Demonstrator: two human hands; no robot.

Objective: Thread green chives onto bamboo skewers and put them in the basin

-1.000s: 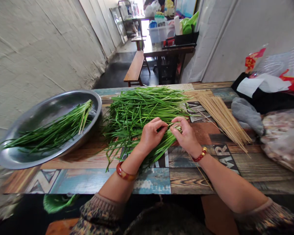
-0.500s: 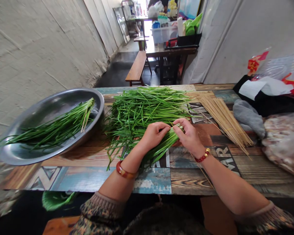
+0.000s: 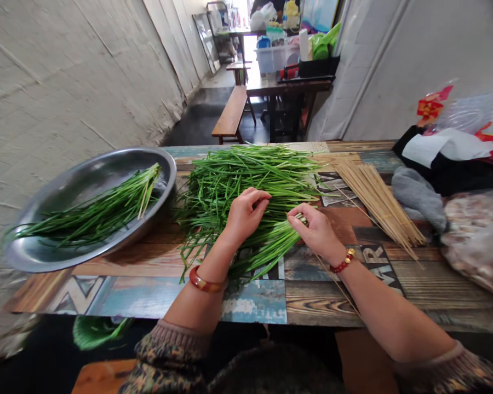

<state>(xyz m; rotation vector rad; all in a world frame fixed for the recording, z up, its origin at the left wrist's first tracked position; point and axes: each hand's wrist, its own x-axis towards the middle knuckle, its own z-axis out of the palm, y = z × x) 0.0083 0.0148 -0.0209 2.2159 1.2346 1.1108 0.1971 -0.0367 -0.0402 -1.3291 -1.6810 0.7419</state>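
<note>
Long green garlic chives lie in a wide pile [image 3: 246, 172] on the patterned wooden table. In front of it, a smaller bundle of chives [image 3: 267, 254] points its pale ends to the right. My right hand [image 3: 314, 227] is closed around those pale ends. From beneath it a thin bamboo skewer [image 3: 339, 287] runs toward the table's front edge; whether the hand grips it is hidden. Above the pile's near side, my left hand [image 3: 246, 213] has thumb and fingers pinched together. What it pinches, if anything, is too small to make out.
A steel basin [image 3: 22, 257] at left holds another chive bunch [image 3: 107, 208] with skewers through its pale end. Many bamboo skewers [image 3: 380, 200] lie on the right, beside a grey bag [image 3: 419, 197] and a clear bag of pale pieces [image 3: 476, 235]. Beyond stands a bench [image 3: 232, 112].
My left hand has moved away from the right hand, leftward and up, leaving a gap between them. My right hand stays at the pale ends of the bundle.
</note>
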